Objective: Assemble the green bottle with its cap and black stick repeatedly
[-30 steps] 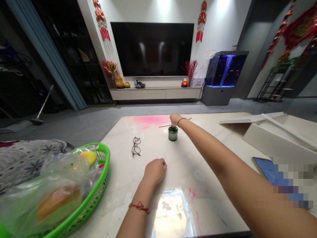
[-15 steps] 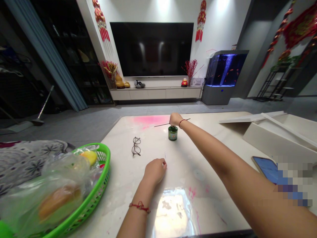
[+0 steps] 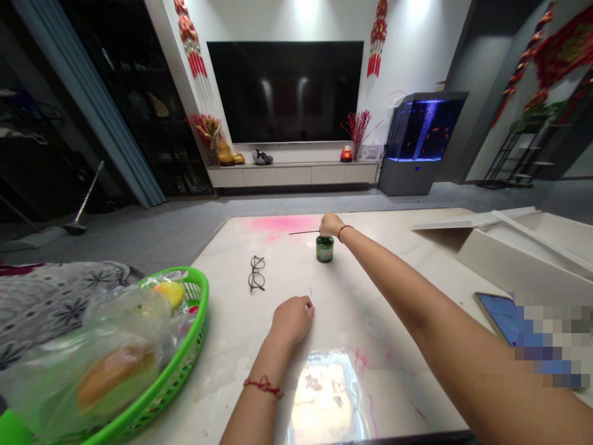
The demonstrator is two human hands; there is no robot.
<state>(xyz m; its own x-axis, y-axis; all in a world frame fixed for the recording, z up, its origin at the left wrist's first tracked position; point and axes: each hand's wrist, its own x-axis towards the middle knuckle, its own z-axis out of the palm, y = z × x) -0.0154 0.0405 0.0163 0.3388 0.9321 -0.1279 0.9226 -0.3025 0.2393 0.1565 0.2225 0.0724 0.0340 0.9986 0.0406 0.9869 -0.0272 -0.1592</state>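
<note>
My right hand (image 3: 330, 225) is closed, reaching far across the table over the top of a small green glass bottle (image 3: 325, 250) with a pale label. A thin dark stick (image 3: 303, 233) sticks out leftward from its fingers; the stick's other end is hidden. Whether the fingers also touch the bottle's neck, I cannot tell. Nearer to me, my left hand (image 3: 293, 316) rests on the tabletop with curled fingers, and nothing shows in it. A pair of eyeglasses (image 3: 257, 274) lies to the left of the bottle.
At the left edge stands a green plastic basket (image 3: 200, 312) with bagged bread inside. An open white box (image 3: 509, 259) and a phone (image 3: 498, 316) lie on the right of the white table (image 3: 222, 371). Beyond are a television (image 3: 285, 93) and a fish tank (image 3: 424, 130).
The stick's right end, which showed beyond my right wrist, is now out of sight, and its left part lies more level. My left hand and the bottle stay put.
</note>
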